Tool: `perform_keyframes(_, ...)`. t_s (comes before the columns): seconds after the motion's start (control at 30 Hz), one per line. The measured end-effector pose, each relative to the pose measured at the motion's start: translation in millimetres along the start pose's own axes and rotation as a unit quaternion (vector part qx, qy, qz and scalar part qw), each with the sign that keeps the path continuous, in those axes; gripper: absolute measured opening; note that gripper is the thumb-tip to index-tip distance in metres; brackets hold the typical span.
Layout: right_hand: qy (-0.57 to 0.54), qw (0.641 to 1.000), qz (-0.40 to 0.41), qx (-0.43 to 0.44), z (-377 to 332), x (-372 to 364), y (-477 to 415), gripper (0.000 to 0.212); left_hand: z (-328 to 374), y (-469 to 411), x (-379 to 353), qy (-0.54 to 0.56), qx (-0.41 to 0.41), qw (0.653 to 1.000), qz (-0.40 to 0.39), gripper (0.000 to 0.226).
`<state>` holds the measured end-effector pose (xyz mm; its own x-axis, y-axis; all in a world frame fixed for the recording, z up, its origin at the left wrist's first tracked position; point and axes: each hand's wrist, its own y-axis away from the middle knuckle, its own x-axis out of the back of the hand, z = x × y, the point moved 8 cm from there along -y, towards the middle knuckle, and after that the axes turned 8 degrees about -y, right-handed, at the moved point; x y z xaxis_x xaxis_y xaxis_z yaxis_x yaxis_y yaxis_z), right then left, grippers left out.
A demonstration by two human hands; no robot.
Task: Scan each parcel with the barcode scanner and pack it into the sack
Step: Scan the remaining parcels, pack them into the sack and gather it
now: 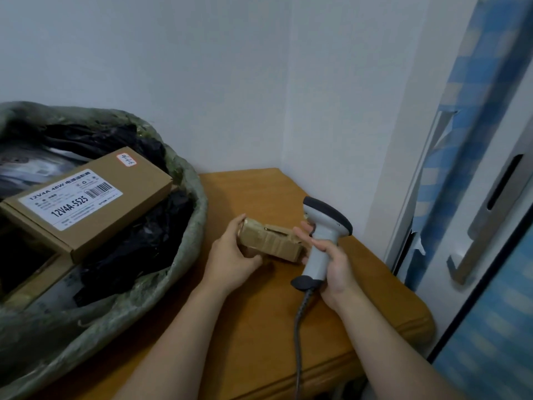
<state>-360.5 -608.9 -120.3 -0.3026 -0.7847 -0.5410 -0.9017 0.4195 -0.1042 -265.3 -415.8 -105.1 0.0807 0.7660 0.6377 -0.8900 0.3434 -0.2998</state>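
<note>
Left hand [233,255] curls round one end of the parcel [274,241], likely presenting it for a read; right hand [331,264] grips the scanner [323,235] handle, the parcel just beside its fingertips.

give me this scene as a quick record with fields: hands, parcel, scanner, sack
left hand: grips small brown tape-wrapped cardboard parcel by its left end
right hand: grips grey-white barcode scanner by the handle, cable hanging down
sack: green woven sack, open, left of both hands
in sack: flat brown cardboard box with white barcode label, lying on black plastic bags
surface: brown wooden table
</note>
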Motion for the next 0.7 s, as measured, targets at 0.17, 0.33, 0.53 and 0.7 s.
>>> perform_keyframes(0.17, -0.069, 0.997, 0.046, 0.002, 5, 12, -3, 0.078, 2, 4, 15, -0.041, 0.025, 0.996, 0.077, 0.041)
perform_keyframes(0.33, -0.098, 0.995, -0.017, 0.01, 4, -2, -3, 0.059, -1, 2, 9, 0.015, 0.044, 0.997, 0.068, 0.036)
perform_keyframes(0.53, -0.062, 0.997, -0.04, 0.004, 5, -8, -2, 0.054, -5, 2, 9, 0.098, 0.047, 0.992, 0.066, 0.064)
perform_keyframes(0.7, 0.057, 0.998, -0.023, 0.015, 4, -6, -1, 0.049, -10, 1, 12, 0.132, 0.073, 0.985, 0.082, 0.039)
